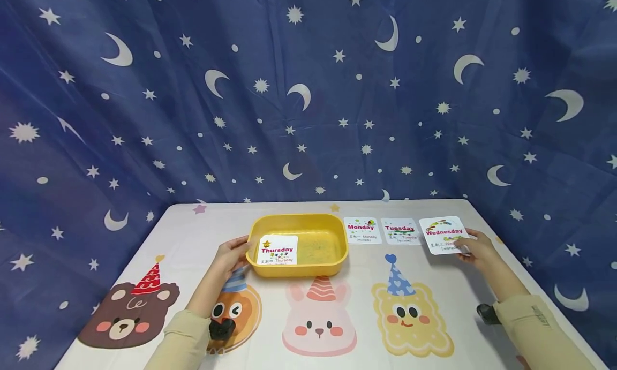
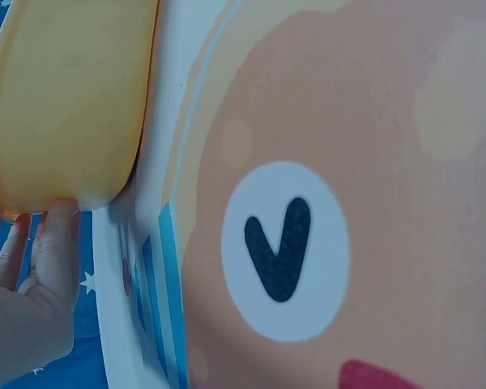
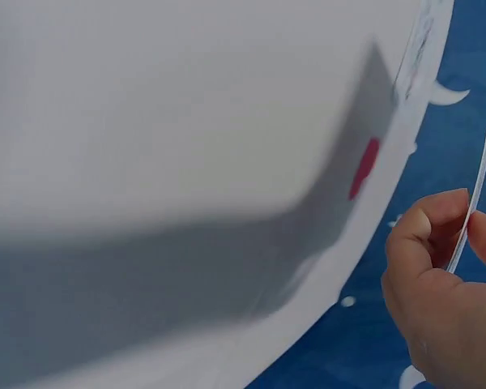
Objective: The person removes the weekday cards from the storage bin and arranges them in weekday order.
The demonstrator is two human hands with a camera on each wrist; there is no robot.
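Observation:
My left hand point(image 1: 231, 256) grips the left end of a yellow plastic tray point(image 1: 324, 272); in the left wrist view its fingers point(image 2: 61, 243) bear on the tray's outer wall. Inside the tray lies a white Thursday card point(image 1: 278, 249), leaning toward the left end. With my right hand point(image 1: 479, 248) I pinch a white Wednesday card point(image 1: 441, 233) by its right edge. Seen edge-on in the right wrist view, that card point(image 3: 484, 154) is slightly bent and held above the table. A Monday card point(image 1: 362, 231) and a Tuesday card point(image 1: 400, 232) lie in a row between tray and right hand.
A white tablecloth point(image 1: 270, 327) printed with party-hat animals covers the table. Behind it and at both sides hangs a dark blue curtain point(image 1: 270, 118) with moons and stars. Black wrist devices point(image 1: 222, 329) show by both sleeves.

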